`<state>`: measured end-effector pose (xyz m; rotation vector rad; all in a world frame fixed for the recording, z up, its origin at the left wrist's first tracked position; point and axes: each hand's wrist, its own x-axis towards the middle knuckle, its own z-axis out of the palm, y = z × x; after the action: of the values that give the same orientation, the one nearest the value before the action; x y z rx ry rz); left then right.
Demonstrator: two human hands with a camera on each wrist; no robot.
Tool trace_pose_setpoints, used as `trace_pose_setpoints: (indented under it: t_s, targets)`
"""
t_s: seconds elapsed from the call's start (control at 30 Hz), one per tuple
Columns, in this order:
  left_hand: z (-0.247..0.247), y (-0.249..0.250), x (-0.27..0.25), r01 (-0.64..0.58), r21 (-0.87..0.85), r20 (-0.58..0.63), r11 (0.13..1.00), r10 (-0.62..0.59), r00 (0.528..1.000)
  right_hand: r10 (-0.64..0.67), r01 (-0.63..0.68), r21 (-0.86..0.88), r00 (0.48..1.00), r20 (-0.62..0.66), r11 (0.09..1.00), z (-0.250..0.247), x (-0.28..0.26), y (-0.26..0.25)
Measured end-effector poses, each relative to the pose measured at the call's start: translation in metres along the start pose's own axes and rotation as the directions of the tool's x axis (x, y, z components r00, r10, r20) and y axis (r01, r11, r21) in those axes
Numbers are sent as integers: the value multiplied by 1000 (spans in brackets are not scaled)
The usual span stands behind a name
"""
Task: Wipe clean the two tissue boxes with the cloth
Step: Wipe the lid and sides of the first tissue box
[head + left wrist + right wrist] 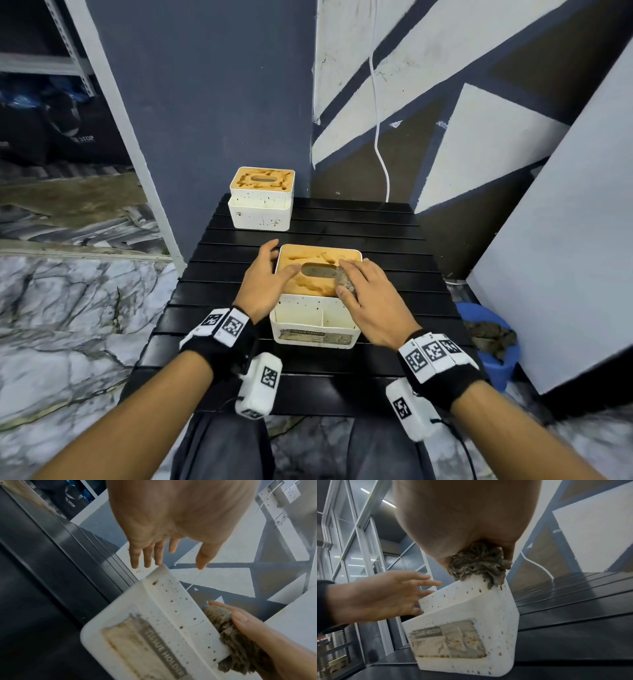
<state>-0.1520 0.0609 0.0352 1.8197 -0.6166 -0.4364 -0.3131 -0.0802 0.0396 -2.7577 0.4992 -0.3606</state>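
Nearest, the right hand (371, 301) presses the wadded cloth (345, 279) on the near tissue box (317, 298) lid at 3 o'clock of its slot; the left hand (265, 284), fingers spread, steadies the 9 o'clock edge. Label reads "TISSUE HOLDER". The far tissue box (262, 197) sits at 11 o'clock on the surface (376, 233), unwiped.

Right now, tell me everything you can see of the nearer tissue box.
The nearer tissue box is white, plastic-looking, speckled with brown spots, upright on the black slatted table. Its tan wooden-looking lid has an oval slot and smeared grime. A divided front pocket carries a dirty label reading TISSUE HOLDER. The left hand lies on its left edge, fingers straight; the right hand holds a grey-brown cloth against the lid's right side.
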Motion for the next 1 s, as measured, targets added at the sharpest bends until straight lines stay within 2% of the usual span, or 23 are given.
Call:
trace_pose_setpoints:
  t_s: [0.17, 0.33, 0.43, 0.57, 0.67, 0.8, 0.9, 1.0]
  targets:
    - [25, -11, 29, 47, 113, -53, 992, -41, 998, 62, -67, -167, 997, -36, 984, 6, -6, -12]
    - [27, -24, 36, 33, 122, -56, 992, -26, 998, 82, -79, -79, 996, 40, 994, 6, 4, -7]
    - [25, -27, 39, 44, 84, -50, 995, -40, 998, 68, -61, -102, 996, 65, 993, 10, 29, 9]
    - [27, -29, 38, 50, 43, -74, 998, -47, 996, 135, -131, -48, 986, 96, 990, 9, 66, 18]
    - [32, -28, 36, 57, 2, -148, 998, -56, 987, 100, -96, -50, 992, 81, 994, 10, 62, 19]
    - [34, -25, 31, 72, -78, -200, 994, -86, 976, -32, 33, -68, 999, 10, 997, 14, 20, 12]
    - [33, -22, 27, 69, -95, -193, 993, -87, 977, -40, 43, -102, 999, 34, 994, 19, 4, 12]
    - [31, -19, 24, 72, -76, -174, 995, -84, 981, 1, 4, -100, 998, 57, 995, 19, 26, 20]
